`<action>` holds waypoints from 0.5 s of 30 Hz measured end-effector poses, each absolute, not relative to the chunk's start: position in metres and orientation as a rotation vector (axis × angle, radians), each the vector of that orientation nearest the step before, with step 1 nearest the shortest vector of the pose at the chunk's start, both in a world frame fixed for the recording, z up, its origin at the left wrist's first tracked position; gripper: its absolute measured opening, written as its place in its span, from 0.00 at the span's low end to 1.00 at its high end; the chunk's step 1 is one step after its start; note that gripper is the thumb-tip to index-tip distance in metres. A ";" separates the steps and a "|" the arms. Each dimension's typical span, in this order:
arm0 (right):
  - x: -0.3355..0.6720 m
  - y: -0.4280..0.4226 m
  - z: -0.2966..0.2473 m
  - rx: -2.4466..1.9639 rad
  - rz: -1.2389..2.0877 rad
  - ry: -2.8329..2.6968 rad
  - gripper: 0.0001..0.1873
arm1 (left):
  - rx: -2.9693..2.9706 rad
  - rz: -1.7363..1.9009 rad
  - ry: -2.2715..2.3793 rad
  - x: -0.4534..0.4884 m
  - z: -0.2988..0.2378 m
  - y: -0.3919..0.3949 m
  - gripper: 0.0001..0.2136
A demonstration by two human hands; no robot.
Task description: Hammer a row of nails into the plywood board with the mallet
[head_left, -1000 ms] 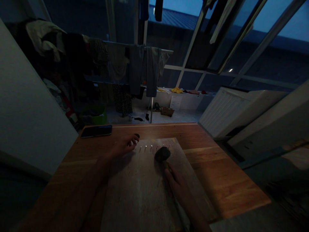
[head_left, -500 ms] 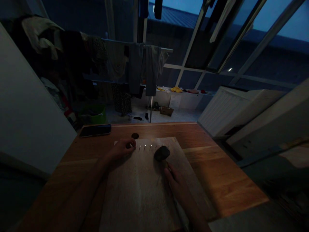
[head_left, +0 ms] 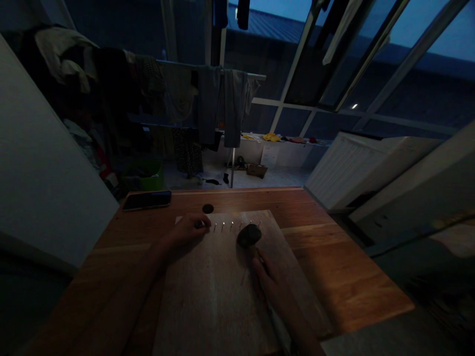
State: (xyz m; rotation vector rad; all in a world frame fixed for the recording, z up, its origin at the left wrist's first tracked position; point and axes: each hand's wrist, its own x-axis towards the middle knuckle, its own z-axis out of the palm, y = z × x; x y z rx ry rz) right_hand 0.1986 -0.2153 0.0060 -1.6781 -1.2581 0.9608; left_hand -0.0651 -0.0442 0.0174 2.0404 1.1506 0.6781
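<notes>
A pale wooden board (head_left: 215, 291) lies on a brown wooden table (head_left: 334, 267). A row of several small nails (head_left: 232, 226) stands along the board's far edge. My left hand (head_left: 191, 228) rests at the left end of that row, its fingers pinched together, apparently on a nail that is too dark to make out. My right hand (head_left: 272, 282) is closed round the handle of a hammer, whose dark head (head_left: 249, 235) rests on the board just before the nails.
A phone (head_left: 147, 200) lies at the table's far left corner, and a small dark round thing (head_left: 208, 208) sits just beyond the board. Behind the table stand a laundry rack with clothes (head_left: 208, 106), a green bin (head_left: 146, 175) and a radiator (head_left: 345, 168).
My left hand drew back from the small dark round thing to the left end of the nail row and pinched shut. The hammer and right hand barely moved.
</notes>
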 end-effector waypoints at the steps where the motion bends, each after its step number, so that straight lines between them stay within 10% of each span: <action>1: 0.199 -0.215 0.006 -1.680 0.962 -1.255 0.39 | 2.025 0.678 1.167 -0.065 0.018 -0.045 0.09; 15: 0.198 -0.215 0.008 -1.681 0.948 -1.258 0.36 | 2.036 0.709 1.162 -0.067 0.015 -0.041 0.13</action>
